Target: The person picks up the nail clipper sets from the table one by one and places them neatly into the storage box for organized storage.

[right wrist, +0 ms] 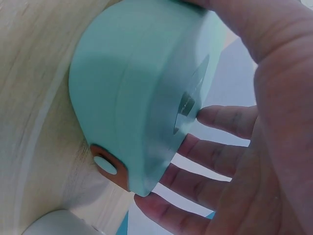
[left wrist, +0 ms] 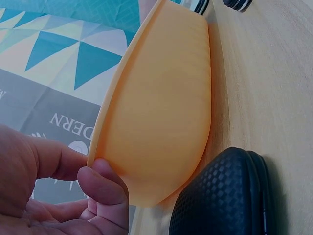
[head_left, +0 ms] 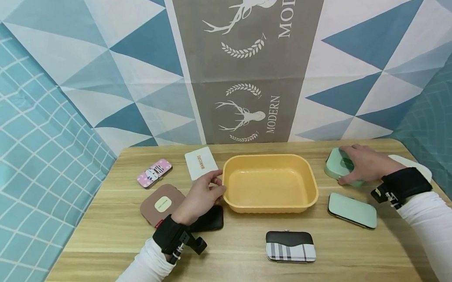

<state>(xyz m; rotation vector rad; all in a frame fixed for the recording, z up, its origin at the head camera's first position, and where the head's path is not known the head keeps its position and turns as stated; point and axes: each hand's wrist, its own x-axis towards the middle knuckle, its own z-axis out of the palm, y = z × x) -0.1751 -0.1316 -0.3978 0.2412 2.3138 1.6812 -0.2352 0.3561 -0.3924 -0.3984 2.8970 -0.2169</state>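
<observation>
My left hand (head_left: 202, 195) pinches the left rim of a yellow plastic basin (head_left: 270, 208) between thumb and fingers. The left wrist view shows the thumb against the outer wall (left wrist: 156, 107). On the right, my right hand (head_left: 365, 162) spans a mint-green rounded case (head_left: 333, 164), gripping it with thumb on one side and fingertips along the other edge. A brown tab with a button (right wrist: 108, 166) closes its side in the right wrist view. The palm hides part of this case in the head view. A flat pale-green case (head_left: 352, 211) lies just below the right hand.
Near the left wrist are a black case (head_left: 212, 219) and a brown case (head_left: 157, 207). Behind them lie a pink patterned case (head_left: 155, 173) and a white card (head_left: 200, 160). A black-and-plaid case (head_left: 290, 246) lies in front; a white case (head_left: 412, 165) is partly behind the right hand.
</observation>
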